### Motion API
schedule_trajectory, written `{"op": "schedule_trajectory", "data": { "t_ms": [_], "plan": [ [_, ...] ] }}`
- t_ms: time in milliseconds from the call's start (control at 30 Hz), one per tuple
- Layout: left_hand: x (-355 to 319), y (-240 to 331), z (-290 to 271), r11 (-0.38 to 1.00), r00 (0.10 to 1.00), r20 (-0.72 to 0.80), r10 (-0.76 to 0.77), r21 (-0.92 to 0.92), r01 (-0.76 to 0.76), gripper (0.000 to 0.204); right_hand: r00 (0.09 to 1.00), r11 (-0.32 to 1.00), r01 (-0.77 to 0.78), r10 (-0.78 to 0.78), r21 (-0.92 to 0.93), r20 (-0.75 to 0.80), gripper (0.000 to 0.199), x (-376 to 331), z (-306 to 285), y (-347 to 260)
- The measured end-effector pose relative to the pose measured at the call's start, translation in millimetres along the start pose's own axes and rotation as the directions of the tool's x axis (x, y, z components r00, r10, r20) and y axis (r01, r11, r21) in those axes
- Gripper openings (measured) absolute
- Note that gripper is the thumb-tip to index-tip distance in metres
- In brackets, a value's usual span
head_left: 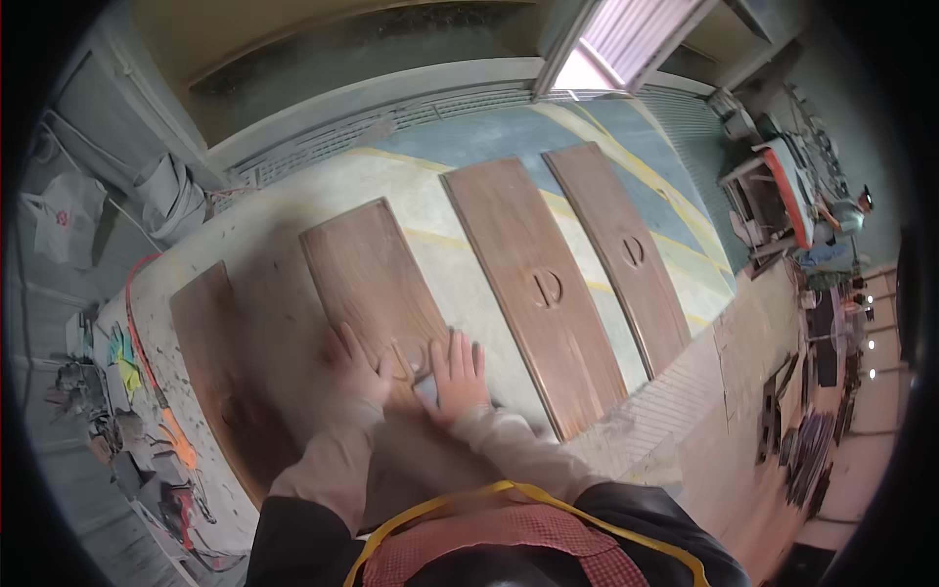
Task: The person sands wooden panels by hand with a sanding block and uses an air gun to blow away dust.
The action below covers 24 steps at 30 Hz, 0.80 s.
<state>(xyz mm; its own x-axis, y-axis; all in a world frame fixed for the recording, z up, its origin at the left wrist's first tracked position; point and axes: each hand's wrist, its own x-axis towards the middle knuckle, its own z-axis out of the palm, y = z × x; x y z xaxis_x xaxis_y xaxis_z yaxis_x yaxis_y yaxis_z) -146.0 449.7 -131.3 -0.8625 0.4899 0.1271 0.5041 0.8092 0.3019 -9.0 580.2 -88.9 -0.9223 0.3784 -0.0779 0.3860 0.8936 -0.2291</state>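
Under both my hands lies a brown wooden panel (367,259) with a carved round recess (413,354) between them. My left hand (357,372) rests on its surface to the left of the recess, fingers stretched and somewhat blurred. To the right of the recess, my right hand (462,377) presses a small grey-blue pad (426,390), perhaps sandpaper, against the wood. Its fingers lie out straight and the palm hides part of the pad. Another brown panel (201,328) lies at my left, partly in shadow. Two more panels, one wide (528,245) and one narrower (616,210), lie at my right with similar carved recesses.
The panels lie on a pale, paint-marked work surface (469,235) with yellow bands. At its left edge are a red hose (132,313), an orange-handled tool (179,440) and a cluttered pile (127,440). A plastic bag (68,220) hangs far left. A red-edged cart (787,196) stands far right.
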Motion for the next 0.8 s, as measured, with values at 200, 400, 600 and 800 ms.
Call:
{"op": "schedule_trajectory", "data": {
  "t_ms": [200,400,600,800],
  "plan": [
    [-19,1,-11,0.985,0.984,0.160,-0.072,-0.141,0.095,0.091,0.986,0.993,0.108,-0.113,-0.043,-0.121,0.083,197,12,-18],
    [15,34,-46,0.951,0.841,0.491,-0.226,-0.075,0.300,0.090,0.992,0.999,0.041,-0.036,0.032,-0.120,0.088,332,-9,-6],
    [1,9,-20,0.925,0.941,0.202,-0.272,-0.215,0.314,0.098,0.989,0.991,0.089,-0.100,0.097,0.111,0.100,105,-16,1],
    [2,10,-23,0.945,0.945,0.194,-0.263,-0.144,0.293,0.103,0.986,0.997,0.048,-0.056,0.056,0.154,0.110,45,-17,5]
  ]
}}
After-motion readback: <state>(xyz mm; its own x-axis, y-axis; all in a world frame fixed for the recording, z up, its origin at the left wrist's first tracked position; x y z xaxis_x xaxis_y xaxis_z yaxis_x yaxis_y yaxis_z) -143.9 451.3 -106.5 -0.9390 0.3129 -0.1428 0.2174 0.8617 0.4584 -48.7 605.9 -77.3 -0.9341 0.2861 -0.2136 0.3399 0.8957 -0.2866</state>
